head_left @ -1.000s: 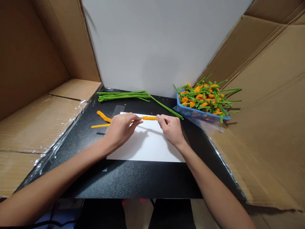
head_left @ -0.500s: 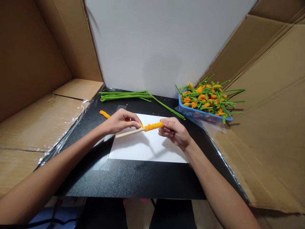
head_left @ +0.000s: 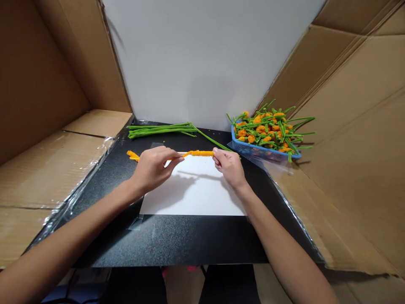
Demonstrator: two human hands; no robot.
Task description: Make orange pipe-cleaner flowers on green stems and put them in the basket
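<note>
Between my hands, an orange pipe cleaner (head_left: pixel 202 153) is wound in a tight coil around a thin wooden stick. My right hand (head_left: pixel 230 166) is closed on the coil's right end, thumb and fingers pinched together. A loose orange strand runs left from the coil into my left hand (head_left: pixel 155 167), pinched between thumb and fingertips. Most of the stick's left part is hidden behind the left hand and the strand. Another orange piece (head_left: pixel 133 156) shows just beyond my left hand; its kind and full length are partly hidden. Below lies a white sheet (head_left: pixel 196 194).
Several green pipe cleaners (head_left: pixel 161 130) lie at the back of the black table (head_left: pixel 177 240), one slanting right. A blue basket (head_left: pixel 265 151) at the back right holds orange coiled pieces with green stems. Cardboard walls (head_left: pixel 354 139) stand on both sides.
The stick has swung from a leftward slant to nearly level and moved up and away. My left hand has turned, drawing the orange strand out to the left. The camera view has shifted slightly.
</note>
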